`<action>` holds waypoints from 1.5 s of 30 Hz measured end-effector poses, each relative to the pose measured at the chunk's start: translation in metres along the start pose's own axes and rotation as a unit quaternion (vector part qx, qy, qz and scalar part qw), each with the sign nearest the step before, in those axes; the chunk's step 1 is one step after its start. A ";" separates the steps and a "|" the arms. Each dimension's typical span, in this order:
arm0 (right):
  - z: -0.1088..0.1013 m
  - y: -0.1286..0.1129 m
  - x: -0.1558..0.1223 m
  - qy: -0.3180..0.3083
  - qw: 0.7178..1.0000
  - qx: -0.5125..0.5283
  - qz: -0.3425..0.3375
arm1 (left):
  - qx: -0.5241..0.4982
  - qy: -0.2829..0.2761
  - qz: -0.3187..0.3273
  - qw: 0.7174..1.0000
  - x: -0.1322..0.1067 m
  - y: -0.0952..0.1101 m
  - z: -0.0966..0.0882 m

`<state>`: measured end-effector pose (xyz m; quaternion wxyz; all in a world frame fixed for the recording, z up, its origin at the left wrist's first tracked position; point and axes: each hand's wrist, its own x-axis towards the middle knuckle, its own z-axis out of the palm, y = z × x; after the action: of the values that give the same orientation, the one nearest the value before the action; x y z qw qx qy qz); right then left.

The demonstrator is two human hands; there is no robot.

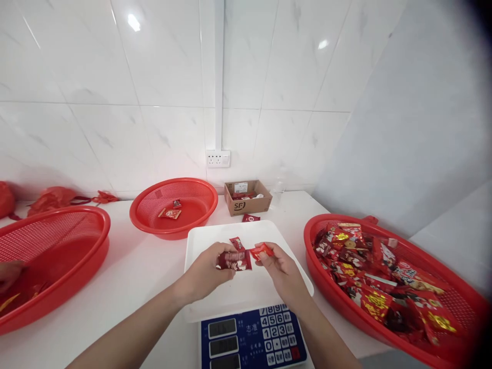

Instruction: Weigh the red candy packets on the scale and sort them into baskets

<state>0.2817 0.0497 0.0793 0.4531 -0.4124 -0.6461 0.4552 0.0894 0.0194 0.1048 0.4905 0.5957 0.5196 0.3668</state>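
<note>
Open room along tray's [246, 294] near edge; L hand [206, 271] grips maroon pkt [239, 260], long axis L-R; R hand [282, 271] pinches red pkt [260, 252].

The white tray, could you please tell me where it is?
In the head view, the white tray lies at lower centre, beneath the left hand and right hand, between the blue keypad panel and cardboard box.

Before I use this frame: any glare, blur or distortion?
Head view throughout: two glare spots on the wall tiles; dark corners at right; right-hand basket looks stretched; print on the maroon packet is soft; scale displays too dim to read.
</note>
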 end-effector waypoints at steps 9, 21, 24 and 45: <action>0.012 -0.024 -0.011 -0.071 0.995 0.069 -0.005 | -0.299 -0.038 -0.086 0.949 -0.006 0.010 0.025; 0.029 -0.024 -0.011 -0.008 0.999 -0.016 -0.049 | -0.290 -0.060 -0.038 0.954 -0.009 0.003 0.028; 0.031 -0.021 -0.011 -0.004 0.996 -0.031 -0.078 | -0.296 -0.051 -0.039 0.953 -0.009 0.001 0.028; 0.010 -0.014 -0.028 0.024 0.984 -0.138 -0.109 | 0.201 0.258 0.012 0.945 0.053 0.011 -0.113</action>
<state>0.2772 0.0173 0.0846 0.4543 -0.4090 -0.7328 0.2990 -0.0043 0.0942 0.1392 0.2053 0.5733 0.6840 0.4016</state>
